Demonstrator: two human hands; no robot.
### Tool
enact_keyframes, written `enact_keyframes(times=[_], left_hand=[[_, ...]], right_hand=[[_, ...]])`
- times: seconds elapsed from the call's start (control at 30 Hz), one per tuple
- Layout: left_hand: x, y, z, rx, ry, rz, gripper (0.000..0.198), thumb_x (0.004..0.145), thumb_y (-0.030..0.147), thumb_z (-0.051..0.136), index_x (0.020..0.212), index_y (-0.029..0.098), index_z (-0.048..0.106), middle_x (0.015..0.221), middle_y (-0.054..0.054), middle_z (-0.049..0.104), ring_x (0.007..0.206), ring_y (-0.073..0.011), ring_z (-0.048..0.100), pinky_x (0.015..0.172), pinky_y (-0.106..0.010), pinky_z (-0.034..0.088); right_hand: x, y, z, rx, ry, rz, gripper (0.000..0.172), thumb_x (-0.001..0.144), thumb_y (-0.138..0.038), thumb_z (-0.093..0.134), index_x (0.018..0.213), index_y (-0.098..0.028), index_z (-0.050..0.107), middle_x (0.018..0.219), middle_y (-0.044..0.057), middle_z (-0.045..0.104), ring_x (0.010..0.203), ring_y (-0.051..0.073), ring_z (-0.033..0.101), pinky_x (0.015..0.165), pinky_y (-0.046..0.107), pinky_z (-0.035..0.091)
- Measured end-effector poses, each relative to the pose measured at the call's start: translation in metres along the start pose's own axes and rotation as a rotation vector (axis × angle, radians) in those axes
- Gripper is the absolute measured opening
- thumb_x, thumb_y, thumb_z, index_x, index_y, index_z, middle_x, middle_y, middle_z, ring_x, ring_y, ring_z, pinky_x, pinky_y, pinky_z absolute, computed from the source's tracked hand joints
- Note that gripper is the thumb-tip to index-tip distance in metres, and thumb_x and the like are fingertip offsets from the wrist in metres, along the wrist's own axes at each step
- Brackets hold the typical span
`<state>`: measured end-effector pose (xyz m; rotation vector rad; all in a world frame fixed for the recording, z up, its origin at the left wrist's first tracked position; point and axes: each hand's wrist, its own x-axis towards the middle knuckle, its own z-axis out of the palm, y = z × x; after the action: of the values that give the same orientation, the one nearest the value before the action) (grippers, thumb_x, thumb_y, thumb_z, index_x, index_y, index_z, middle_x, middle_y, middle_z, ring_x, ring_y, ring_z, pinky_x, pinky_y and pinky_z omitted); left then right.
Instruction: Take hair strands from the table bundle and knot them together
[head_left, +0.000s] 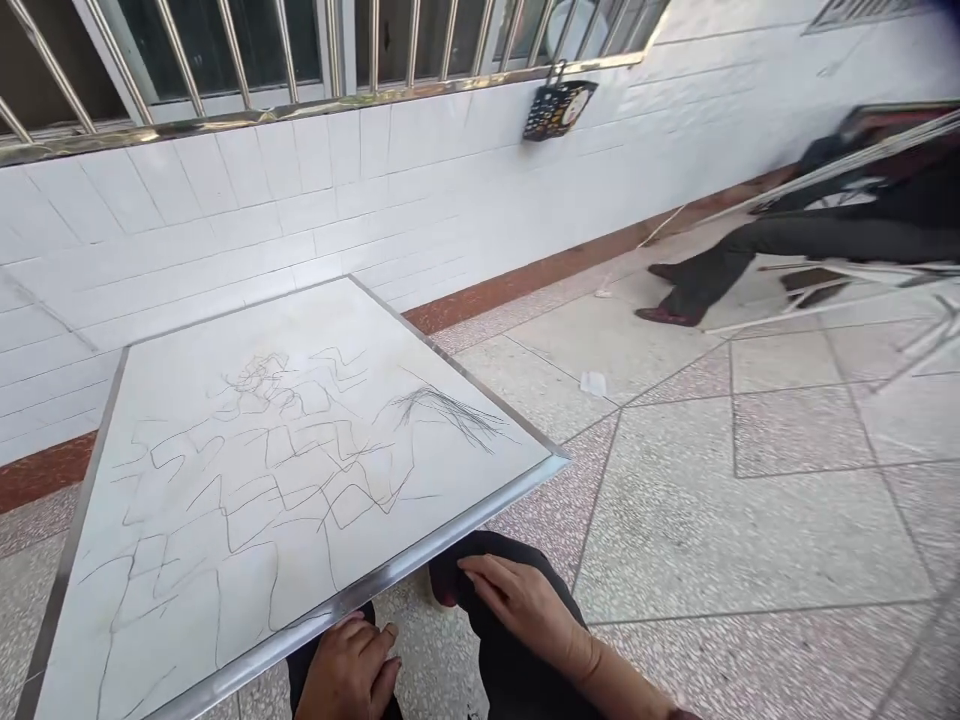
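Note:
My left hand (349,672) rests on my left knee just under the metal front edge of a white table (172,430); its fingers are loosely curled and hold nothing. My right hand (525,605) lies flat on my right knee in dark trousers, fingers stretched out, empty. Several long, thin, kinked dark strands (285,450) are spread over the tabletop. A small bundle of straighter dark strands (450,410) lies near the table's right edge. Neither hand touches the strands.
A white tiled wall (450,190) with a barred window runs behind the table. A small dark bag (559,108) hangs from the sill. A seated person's legs and shoes (690,295) stretch out at the right, beside pale metal rods. Speckled floor tiles surround me.

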<state>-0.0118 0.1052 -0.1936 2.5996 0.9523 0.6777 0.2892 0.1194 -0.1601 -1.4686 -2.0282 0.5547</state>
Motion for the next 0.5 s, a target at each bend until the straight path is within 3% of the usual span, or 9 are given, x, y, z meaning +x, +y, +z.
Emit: enact_keyframes(times=[0.33, 0.4, 0.5], left_hand=[[0.011, -0.002, 0.004, 0.02, 0.089, -0.007, 0.025, 0.093, 0.019, 0.045, 0.108, 0.019, 0.065, 0.076, -0.006, 0.069, 0.074, -0.021, 0.066, 0.076, -0.036, 0.057], [0.011, -0.001, 0.003, 0.044, 0.113, -0.007, 0.023, 0.093, 0.019, 0.045, 0.104, 0.019, 0.066, 0.074, -0.006, 0.068, 0.073, -0.0208, 0.066, 0.074, -0.035, 0.057], [0.011, 0.002, -0.001, 0.069, 0.124, -0.028, 0.022, 0.093, 0.017, 0.046, 0.101, 0.02, 0.066, 0.074, -0.005, 0.068, 0.073, -0.0202, 0.065, 0.075, -0.035, 0.056]], right_hand=[[-0.002, -0.008, 0.01, 0.033, 0.007, 0.018, 0.025, 0.094, -0.027, 0.045, 0.1, -0.026, 0.069, 0.088, 0.003, 0.075, 0.078, 0.019, 0.071, 0.071, 0.03, 0.056], [0.014, -0.008, 0.003, 0.04, 0.077, 0.025, 0.026, 0.095, -0.028, 0.043, 0.1, -0.025, 0.068, 0.088, 0.004, 0.074, 0.078, 0.019, 0.07, 0.071, 0.031, 0.055], [0.063, -0.011, -0.021, -0.042, 0.235, 0.103, 0.028, 0.098, -0.031, 0.04, 0.104, -0.023, 0.066, 0.096, 0.006, 0.072, 0.085, 0.019, 0.068, 0.077, 0.03, 0.053]])
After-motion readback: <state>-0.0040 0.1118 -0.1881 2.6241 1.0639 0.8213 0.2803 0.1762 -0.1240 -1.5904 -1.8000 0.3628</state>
